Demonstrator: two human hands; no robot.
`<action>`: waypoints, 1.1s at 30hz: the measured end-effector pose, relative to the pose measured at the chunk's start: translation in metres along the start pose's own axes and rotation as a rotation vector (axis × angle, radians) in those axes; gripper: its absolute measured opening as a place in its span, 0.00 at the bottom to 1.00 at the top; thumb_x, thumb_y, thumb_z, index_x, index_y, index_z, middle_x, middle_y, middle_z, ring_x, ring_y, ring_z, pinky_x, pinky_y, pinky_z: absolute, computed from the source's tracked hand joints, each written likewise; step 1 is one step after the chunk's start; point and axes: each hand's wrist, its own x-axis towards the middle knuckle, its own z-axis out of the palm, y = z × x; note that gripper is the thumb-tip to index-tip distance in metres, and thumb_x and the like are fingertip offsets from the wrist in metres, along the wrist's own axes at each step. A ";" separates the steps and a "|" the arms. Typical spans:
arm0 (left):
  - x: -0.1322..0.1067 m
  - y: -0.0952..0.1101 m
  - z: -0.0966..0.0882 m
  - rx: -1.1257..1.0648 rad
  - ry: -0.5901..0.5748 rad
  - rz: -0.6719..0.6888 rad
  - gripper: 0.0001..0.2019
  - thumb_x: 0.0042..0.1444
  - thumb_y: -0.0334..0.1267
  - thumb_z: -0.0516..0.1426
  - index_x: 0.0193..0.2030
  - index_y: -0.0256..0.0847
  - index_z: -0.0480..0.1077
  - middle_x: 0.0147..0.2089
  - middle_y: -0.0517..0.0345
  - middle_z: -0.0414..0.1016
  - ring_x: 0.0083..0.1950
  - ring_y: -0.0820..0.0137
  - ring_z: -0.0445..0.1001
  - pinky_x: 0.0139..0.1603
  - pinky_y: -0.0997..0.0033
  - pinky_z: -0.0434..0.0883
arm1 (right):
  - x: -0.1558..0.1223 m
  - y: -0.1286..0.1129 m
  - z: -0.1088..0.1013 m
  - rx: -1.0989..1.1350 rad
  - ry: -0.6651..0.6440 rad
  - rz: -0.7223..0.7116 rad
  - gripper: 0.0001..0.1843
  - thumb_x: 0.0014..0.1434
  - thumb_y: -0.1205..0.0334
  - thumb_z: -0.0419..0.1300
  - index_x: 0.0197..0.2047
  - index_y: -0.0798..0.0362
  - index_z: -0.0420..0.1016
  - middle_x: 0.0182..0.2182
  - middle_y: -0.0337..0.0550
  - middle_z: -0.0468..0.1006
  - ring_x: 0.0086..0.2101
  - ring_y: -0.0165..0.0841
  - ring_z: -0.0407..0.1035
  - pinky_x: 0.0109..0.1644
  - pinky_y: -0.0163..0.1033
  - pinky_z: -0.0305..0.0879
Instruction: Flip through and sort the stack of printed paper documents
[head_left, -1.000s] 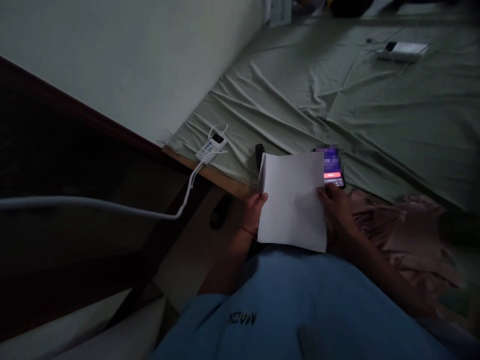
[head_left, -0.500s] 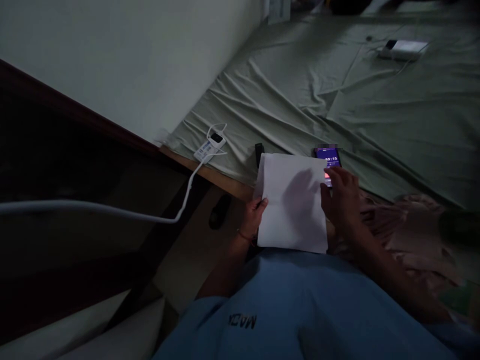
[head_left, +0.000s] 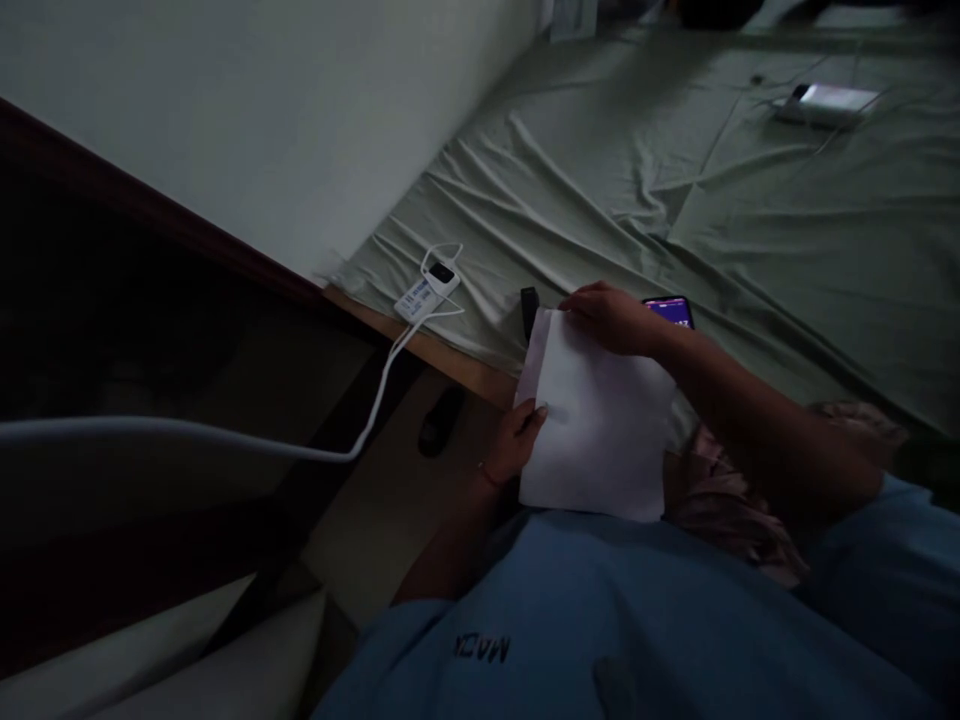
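Observation:
A white sheet of paper (head_left: 600, 440) rests in front of my body, with a narrow strip of a second layer showing along its left side. My left hand (head_left: 519, 440) grips the left edge, thumb on top and the other fingers underneath. At the top left corner, my right hand (head_left: 611, 318) has its fingers closed on the paper's upper edge. Just beyond the right wrist lies a phone (head_left: 670, 309) with a lit purple screen, partly covered by the arm. A small black object (head_left: 529, 306) stands close to the paper's top left corner.
A wrinkled pale green sheet (head_left: 585, 200) covers the bed. On it lie a white device (head_left: 427, 290) with a white cable (head_left: 367, 420), and a bright-screened device (head_left: 832, 100) farther back. A wall (head_left: 262, 120) rises at left; crumpled pinkish cloth (head_left: 727, 500) lies at right.
My right hand has moved left from the paper's right edge, near the phone, to its top left corner. My left hand keeps its grip. More of the layer at left shows.

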 end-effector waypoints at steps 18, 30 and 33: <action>0.044 0.020 0.014 -0.093 0.179 -0.098 0.31 0.64 0.65 0.50 0.51 0.37 0.73 0.51 0.43 0.77 0.57 0.57 0.74 0.64 0.55 0.69 | 0.002 -0.027 0.009 -0.079 0.002 0.038 0.17 0.70 0.62 0.49 0.41 0.56 0.78 0.39 0.51 0.81 0.42 0.39 0.70 0.45 0.41 0.59; 0.044 0.015 0.015 -0.148 0.189 -0.099 0.26 0.65 0.62 0.52 0.47 0.38 0.73 0.45 0.48 0.77 0.52 0.61 0.75 0.58 0.61 0.69 | -0.003 -0.030 0.027 -0.171 0.097 0.033 0.16 0.70 0.62 0.50 0.49 0.53 0.80 0.48 0.52 0.81 0.55 0.46 0.66 0.59 0.51 0.53; 0.046 0.015 0.016 -0.127 0.216 -0.083 0.26 0.64 0.62 0.53 0.47 0.38 0.72 0.43 0.49 0.76 0.51 0.61 0.74 0.56 0.62 0.69 | -0.003 -0.032 0.027 -0.163 0.058 0.017 0.16 0.70 0.63 0.50 0.48 0.54 0.79 0.47 0.52 0.81 0.51 0.44 0.68 0.57 0.50 0.54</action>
